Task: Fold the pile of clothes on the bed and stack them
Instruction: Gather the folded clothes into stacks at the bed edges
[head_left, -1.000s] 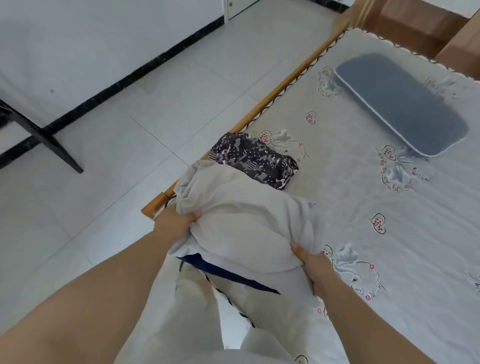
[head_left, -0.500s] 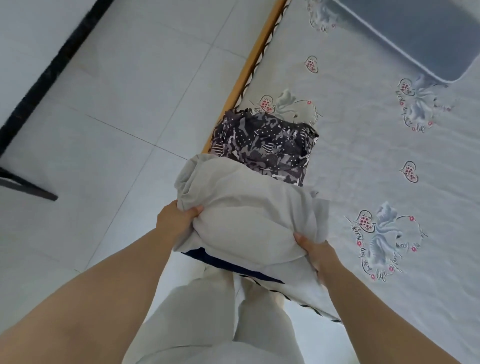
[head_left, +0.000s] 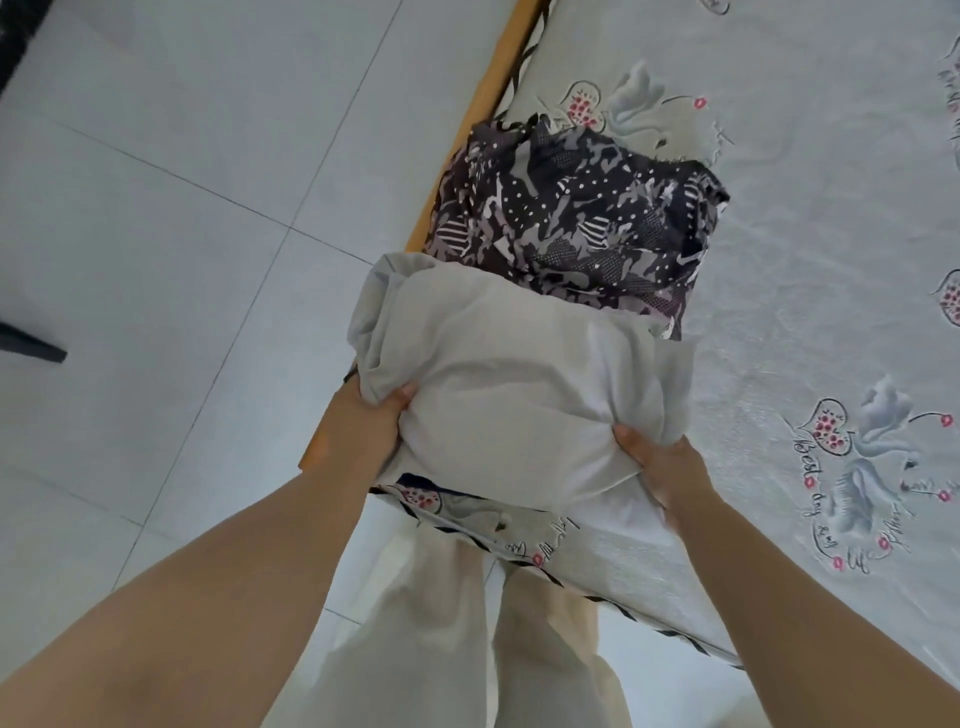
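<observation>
- Bed (head_left: 779, 322): pale sheet printed with hearts and swans, wooden side rail (head_left: 498, 93) along its left edge. It serves as the work surface; the person stands at its near corner, light trousers (head_left: 441, 623) visible below.
- Tiled floor (head_left: 182, 208): left of the rail, a dark furniture foot (head_left: 31, 348) at the frame edge.
- Grey garment (head_left: 519, 395): a folded, puffy bundle held at the bed's near edge, its far side touching or overlapping the patterned garment. Whether it rests on the sheet or is lifted, cannot tell. Probably being carried over for stacking.
- Patterned garment (head_left: 576, 223): dark, dotted and striped print, lying folded on the sheet just beside the rail. Judged to be the base of the stack.
- Left hand (head_left: 363, 421): grasping the bundle's left side, thumb on top, fingers hidden beneath.
- Right hand (head_left: 660, 462): grasping the right side likewise, thumb pressed into the cloth. A two-sided hold likely keeps the folds from slipping open.
</observation>
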